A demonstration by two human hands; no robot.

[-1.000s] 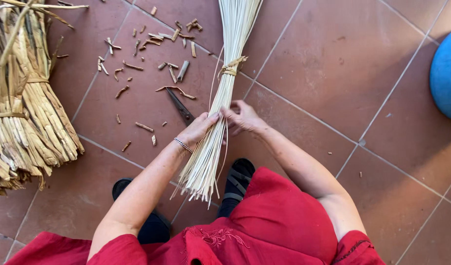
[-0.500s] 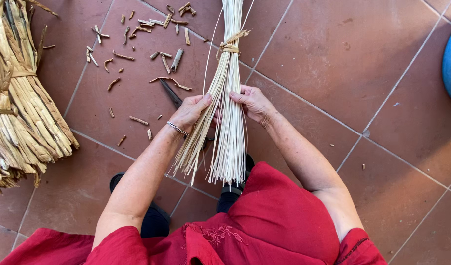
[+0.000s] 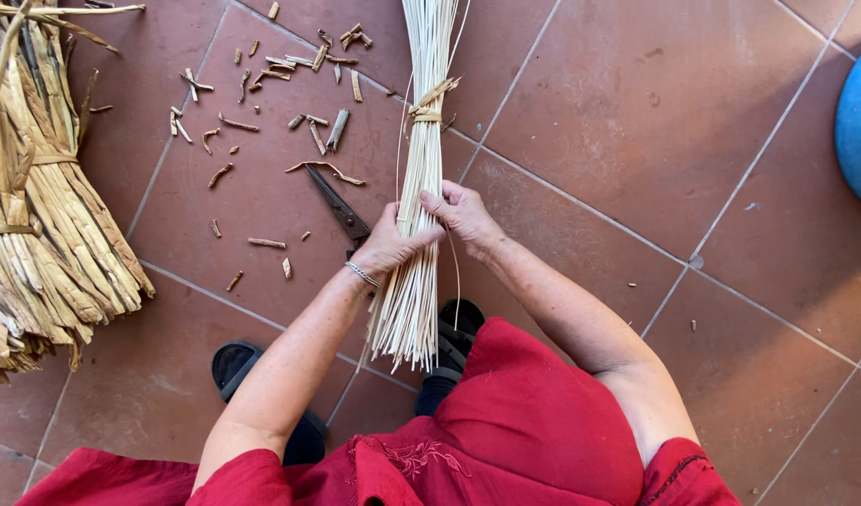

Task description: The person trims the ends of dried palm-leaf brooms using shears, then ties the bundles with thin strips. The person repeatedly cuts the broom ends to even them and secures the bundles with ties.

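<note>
Both bare forearms reached forward from red sleeves and converged near the middle. The left hand (image 3: 389, 245) was curled closed, a thin bracelet at its wrist. The right hand (image 3: 460, 214), just right of it, had fingers bent inward, thumb towards the left hand.

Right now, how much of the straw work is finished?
Done, it seems: the pale straw bundle is already tied with a straw band, and cut scraps lie on the tiled floor beside the scissors. In hand: the left hand and right hand hold the bundle below the band. Left: its lower ends hang loose and untied.
</note>
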